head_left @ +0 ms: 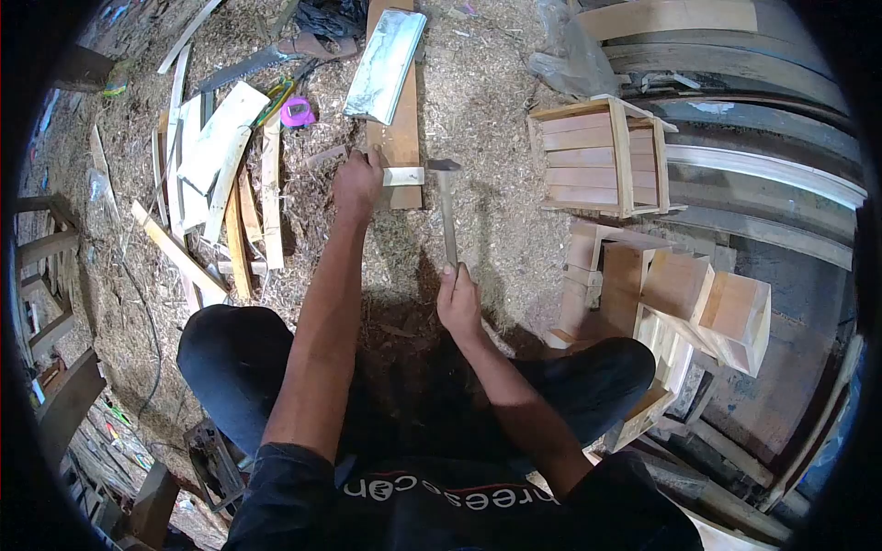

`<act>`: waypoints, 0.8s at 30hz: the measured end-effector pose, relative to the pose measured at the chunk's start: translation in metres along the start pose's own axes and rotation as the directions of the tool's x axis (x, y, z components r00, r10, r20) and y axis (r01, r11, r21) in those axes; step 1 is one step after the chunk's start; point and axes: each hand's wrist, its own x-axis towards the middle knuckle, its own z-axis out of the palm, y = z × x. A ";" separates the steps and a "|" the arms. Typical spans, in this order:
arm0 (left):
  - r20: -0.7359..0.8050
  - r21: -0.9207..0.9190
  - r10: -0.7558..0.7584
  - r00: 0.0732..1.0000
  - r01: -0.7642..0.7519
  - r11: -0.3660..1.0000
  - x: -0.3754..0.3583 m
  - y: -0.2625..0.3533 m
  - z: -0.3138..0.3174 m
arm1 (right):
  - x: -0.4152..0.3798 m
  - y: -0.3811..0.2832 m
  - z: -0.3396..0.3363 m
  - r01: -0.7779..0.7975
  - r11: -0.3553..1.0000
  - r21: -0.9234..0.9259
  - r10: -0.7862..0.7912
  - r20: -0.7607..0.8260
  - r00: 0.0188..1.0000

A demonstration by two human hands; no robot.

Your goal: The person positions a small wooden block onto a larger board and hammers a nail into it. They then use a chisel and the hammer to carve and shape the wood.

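My right hand (459, 301) is wrapped round the lower handle of a hammer (448, 220), whose dark head points away from me. Just left of the hammer head lies a short pale wood strip (402, 176), set crosswise over a long brown board (395, 140). My left hand (358, 186) is closed on the strip's left end, above the board's left edge. Farther up the same board rests a wider plank (386, 66) with a whitish, marbled face, tilted to the right.
Loose wood offcuts (271, 197), a hand saw (243, 66) and a pink tape measure (297, 112) lie at left on the shavings-covered ground. At right stand a slatted wooden crate (579, 156) and smaller wooden boxes (678, 283). Long planks (726, 115) are stacked behind them.
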 end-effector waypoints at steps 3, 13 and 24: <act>0.002 -0.005 0.000 1.000 0.000 1.000 -0.001 0.000 0.000 | 0.007 0.001 -0.006 0.031 0.999 -0.021 -0.031 0.019 0.999; 0.026 -0.005 0.012 1.000 -0.012 1.000 0.000 0.000 -0.003 | 0.001 0.019 -0.012 0.124 0.976 -0.177 -0.104 0.117 0.988; 0.016 -0.026 0.042 0.999 -0.042 0.999 -0.003 0.000 -0.004 | 0.004 0.034 -0.014 0.069 0.987 -0.147 -0.051 0.124 0.991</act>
